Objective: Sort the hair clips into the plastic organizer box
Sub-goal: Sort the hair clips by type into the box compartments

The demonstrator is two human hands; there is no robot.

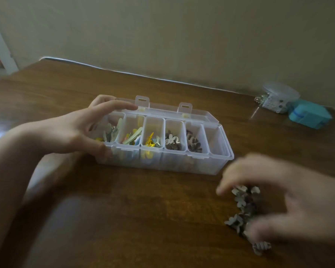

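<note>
Head view: left hand (81,130) gripped the organizer box (162,149) at its 9 o'clock end; right hand (278,198), blurred, curled over loose hair clips (244,206) at 4 o'clock, grip unclear.

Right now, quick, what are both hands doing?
Left hand: grips the left end of the organizer box.
Right hand: blurred over the loose hair clips; cannot tell whether it holds any.

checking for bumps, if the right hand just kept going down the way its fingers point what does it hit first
Most likely the loose pile of clips on the table. The right hand is blurred, fingers curled down over the pile; whether they already touch it is unclear.
</note>
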